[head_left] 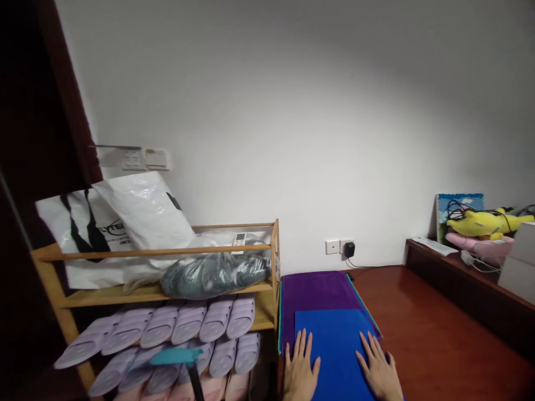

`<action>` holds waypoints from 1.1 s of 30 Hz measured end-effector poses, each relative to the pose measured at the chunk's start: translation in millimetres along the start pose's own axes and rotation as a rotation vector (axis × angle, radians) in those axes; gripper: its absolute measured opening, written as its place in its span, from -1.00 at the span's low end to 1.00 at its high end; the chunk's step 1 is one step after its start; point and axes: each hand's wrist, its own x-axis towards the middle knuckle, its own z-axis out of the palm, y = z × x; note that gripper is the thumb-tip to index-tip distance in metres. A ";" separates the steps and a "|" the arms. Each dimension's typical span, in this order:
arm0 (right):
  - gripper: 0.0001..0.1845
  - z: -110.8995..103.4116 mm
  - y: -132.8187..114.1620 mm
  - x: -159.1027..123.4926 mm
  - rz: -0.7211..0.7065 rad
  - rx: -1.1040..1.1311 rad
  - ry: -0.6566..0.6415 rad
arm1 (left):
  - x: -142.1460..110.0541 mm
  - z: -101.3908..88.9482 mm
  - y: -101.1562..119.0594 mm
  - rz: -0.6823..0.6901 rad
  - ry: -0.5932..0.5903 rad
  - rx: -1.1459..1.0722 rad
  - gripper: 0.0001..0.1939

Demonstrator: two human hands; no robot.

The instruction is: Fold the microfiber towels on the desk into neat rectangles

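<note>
Blue rectangular sheet (334, 345), over purple teal-edged cloth (317, 289) beside the wooden shoe rack (263, 314), is perhaps steadied by open left hand (300, 374) and open right hand (380, 372).

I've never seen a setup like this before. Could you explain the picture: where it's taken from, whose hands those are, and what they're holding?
There is no robot here. One camera, worn on a person's head, looks forward and down, so the hands at the bottom are the wearer's own: left hand and right hand. Both are spread palm down on a blue sheet; neither grips anything. The sheet overlaps a purple mat with a teal edge, on a reddish-brown surface.

To the left, a wooden rack holds white bags, a plastic-wrapped bundle and rows of lavender slippers. Far right, a yellow plush toy sits on a raised ledge.
</note>
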 end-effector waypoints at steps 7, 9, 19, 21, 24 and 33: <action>-0.31 1.6 0.5 -1.0 0.013 0.004 -0.017 | 0.7 0.8 -0.9 -0.004 -0.002 0.004 -0.38; -0.31 -1.0 0.3 -3.2 0.014 0.005 -0.015 | -0.2 -0.6 -0.3 0.010 -0.003 0.000 -0.39; -0.32 -0.5 -1.7 -8.3 0.111 -0.163 0.175 | -2.4 -8.2 6.0 -0.078 0.111 0.029 -0.41; -0.33 2.1 0.1 -4.1 0.102 -0.223 0.138 | -1.7 -5.7 3.6 -0.054 0.051 -0.002 -0.40; -0.30 -2.2 2.6 8.3 0.013 -0.216 0.123 | -1.1 -3.0 0.9 -0.041 0.017 -0.019 -0.39; -0.31 -0.6 13.1 29.3 -0.138 0.018 -0.041 | -2.3 -7.8 3.7 -0.024 0.017 -0.001 -0.41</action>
